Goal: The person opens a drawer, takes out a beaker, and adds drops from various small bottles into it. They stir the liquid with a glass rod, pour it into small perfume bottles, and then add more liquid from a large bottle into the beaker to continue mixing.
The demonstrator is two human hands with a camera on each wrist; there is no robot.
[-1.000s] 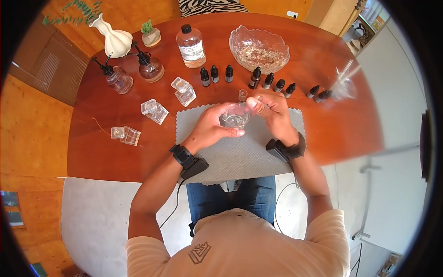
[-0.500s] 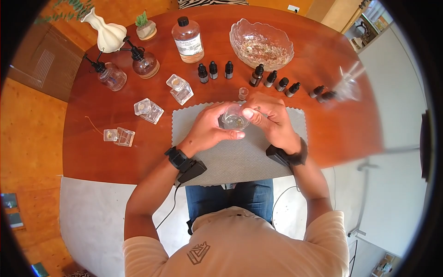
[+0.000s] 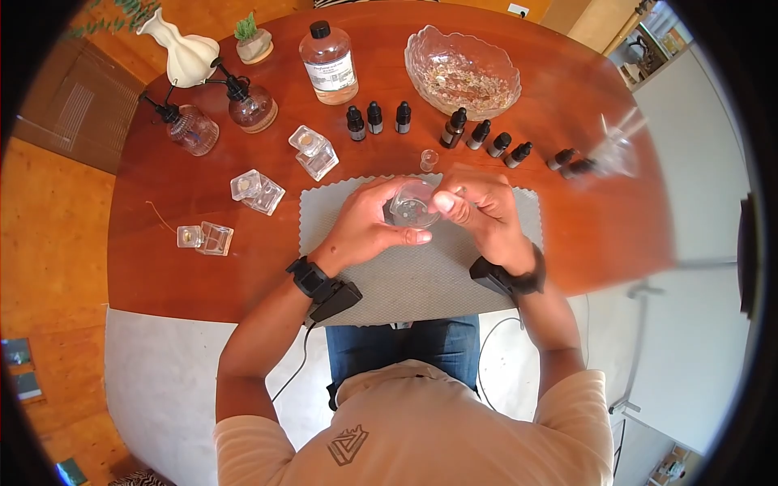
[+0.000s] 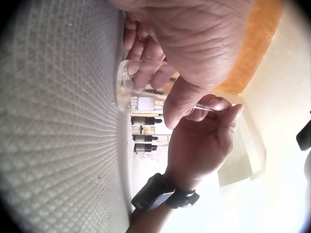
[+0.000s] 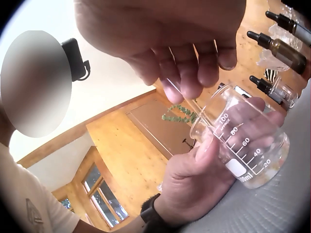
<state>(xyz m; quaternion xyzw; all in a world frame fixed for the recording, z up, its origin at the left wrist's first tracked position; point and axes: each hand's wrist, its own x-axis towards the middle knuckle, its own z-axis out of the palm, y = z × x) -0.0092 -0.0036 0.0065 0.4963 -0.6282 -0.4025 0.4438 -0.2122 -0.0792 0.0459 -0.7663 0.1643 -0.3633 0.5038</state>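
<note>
A clear glass beaker (image 5: 257, 141) with white markings up to 100 stands on the grey mat (image 3: 389, 283), slightly tilted in the right wrist view. My left hand (image 3: 365, 223) holds it round the side, thumb toward me and fingers behind the glass. Above its rim, my right hand (image 3: 485, 212) pinches a thin clear rod (image 5: 195, 105) between thumb and fingertips. The rod slants down into the beaker's mouth; its lower end is hard to make out through the glass. In the left wrist view, the rod (image 4: 208, 108) shows as a bright line at the right fingertips.
Just past the mat sits a tiny glass cup (image 3: 429, 159). Small black-capped bottles (image 3: 498, 145) line up behind it. Square glass bottles (image 3: 263, 194) are at left, with a large labelled bottle (image 3: 331, 71) and a glass bowl (image 3: 466, 81) farther back.
The right hand shifts slightly about the beaker's rim, toward me and left, then back right, still pinching the rod. The left hand keeps its hold on the beaker. The head view tilts a little.
</note>
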